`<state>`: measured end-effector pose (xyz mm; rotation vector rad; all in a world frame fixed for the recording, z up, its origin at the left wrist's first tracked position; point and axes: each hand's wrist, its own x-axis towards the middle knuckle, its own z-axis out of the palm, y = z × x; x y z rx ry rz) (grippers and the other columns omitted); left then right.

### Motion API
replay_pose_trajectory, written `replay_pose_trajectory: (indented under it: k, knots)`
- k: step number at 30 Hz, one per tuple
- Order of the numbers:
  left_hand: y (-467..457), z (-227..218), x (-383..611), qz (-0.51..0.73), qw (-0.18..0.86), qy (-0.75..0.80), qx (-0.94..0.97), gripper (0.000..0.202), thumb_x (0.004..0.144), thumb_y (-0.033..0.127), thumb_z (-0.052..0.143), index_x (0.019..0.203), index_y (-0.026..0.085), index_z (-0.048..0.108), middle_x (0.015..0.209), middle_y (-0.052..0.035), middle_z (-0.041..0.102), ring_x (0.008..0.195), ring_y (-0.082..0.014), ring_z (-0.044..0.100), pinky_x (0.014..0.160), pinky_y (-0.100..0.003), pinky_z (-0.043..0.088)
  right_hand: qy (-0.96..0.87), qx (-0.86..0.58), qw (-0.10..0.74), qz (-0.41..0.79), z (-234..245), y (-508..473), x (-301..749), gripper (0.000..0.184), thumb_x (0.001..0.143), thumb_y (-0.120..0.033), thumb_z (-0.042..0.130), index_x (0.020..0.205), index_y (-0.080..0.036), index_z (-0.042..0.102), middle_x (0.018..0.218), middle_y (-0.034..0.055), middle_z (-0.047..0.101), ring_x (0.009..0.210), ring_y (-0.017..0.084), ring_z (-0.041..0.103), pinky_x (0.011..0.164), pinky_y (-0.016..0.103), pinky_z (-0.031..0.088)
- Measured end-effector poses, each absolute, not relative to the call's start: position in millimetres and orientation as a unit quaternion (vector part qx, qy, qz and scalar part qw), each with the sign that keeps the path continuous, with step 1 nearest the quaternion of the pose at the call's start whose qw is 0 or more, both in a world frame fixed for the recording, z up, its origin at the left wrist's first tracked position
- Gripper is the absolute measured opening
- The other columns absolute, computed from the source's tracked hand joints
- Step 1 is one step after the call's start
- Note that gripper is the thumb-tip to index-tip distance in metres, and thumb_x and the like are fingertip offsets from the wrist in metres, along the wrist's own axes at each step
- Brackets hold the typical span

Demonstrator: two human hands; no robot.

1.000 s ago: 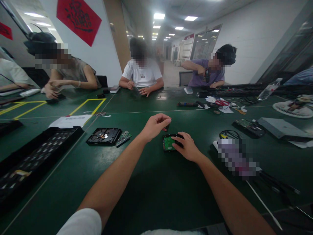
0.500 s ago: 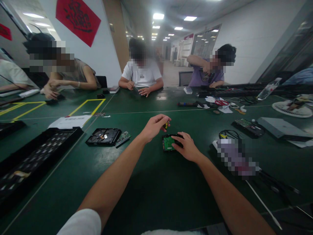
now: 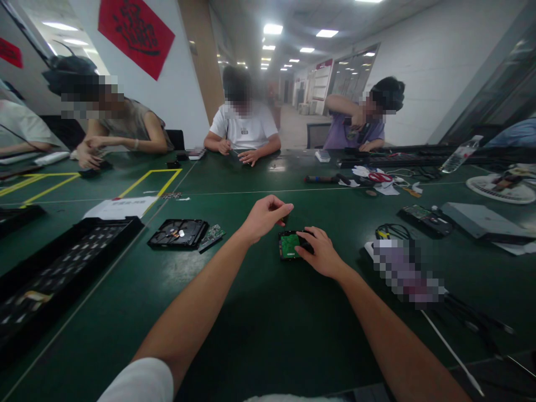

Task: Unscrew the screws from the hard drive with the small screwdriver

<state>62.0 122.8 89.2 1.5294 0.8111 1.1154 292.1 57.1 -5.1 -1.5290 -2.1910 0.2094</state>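
Observation:
A hard drive [image 3: 288,245] lies on the green table in front of me, its green circuit board facing up. My right hand [image 3: 321,251] grips its right part, thumb over the board and fingers at the far edge, hiding that side. My left hand [image 3: 266,218] is closed above the drive's far left corner, thumb and fingers pinched round a small screwdriver [image 3: 286,221]. Most of the screwdriver is hidden by the fingers, and whether its tip touches the drive cannot be made out.
To the left are an opened drive [image 3: 178,233], a loose circuit board [image 3: 213,237] and a long black tray [image 3: 71,268]. On the right lie a pixelated phone-like object [image 3: 404,268], another drive [image 3: 425,218] and a grey metal box [image 3: 486,220]. Several people sit across the table.
My left hand has turned slightly at the fingers, and the screwdriver's yellow handle part is now hidden. My right hand and the hard drive stay nearly still.

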Motion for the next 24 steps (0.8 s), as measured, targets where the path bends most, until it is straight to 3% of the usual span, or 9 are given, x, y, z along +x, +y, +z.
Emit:
replay_pose_trajectory:
  k: [16, 24]
  knots:
    - [120.5, 93.5, 61.4, 0.434, 0.558, 0.274, 0.652, 0.032, 0.095, 0.048, 0.062, 0.101, 0.017, 0.069, 0.096, -0.0081, 0.069, 0.090, -0.0181, 0.066, 0.065, -0.025, 0.057, -0.801, -0.553, 0.221, 0.057, -6.5, 57.8, 292.7, 0.050, 0.100, -0.055, 0.055, 0.143, -0.031, 0.060, 0.151, 0.0126, 0.051, 0.145, 0.036, 0.039, 0.111, 0.059, 0.040]
    - [116.3, 96.8, 63.6, 0.436, 0.523, 0.284, 0.675, 0.032, 0.091, 0.048, 0.069, 0.096, 0.016, 0.068, 0.090, -0.0060, 0.068, 0.080, -0.0146, 0.063, 0.063, -0.024, 0.057, -0.802, -0.550, 0.227, 0.061, -4.5, 57.0, 292.4, 0.048, 0.100, -0.054, 0.055, 0.142, -0.032, 0.059, 0.150, 0.0124, 0.051, 0.144, 0.036, 0.040, 0.110, 0.060, 0.041]
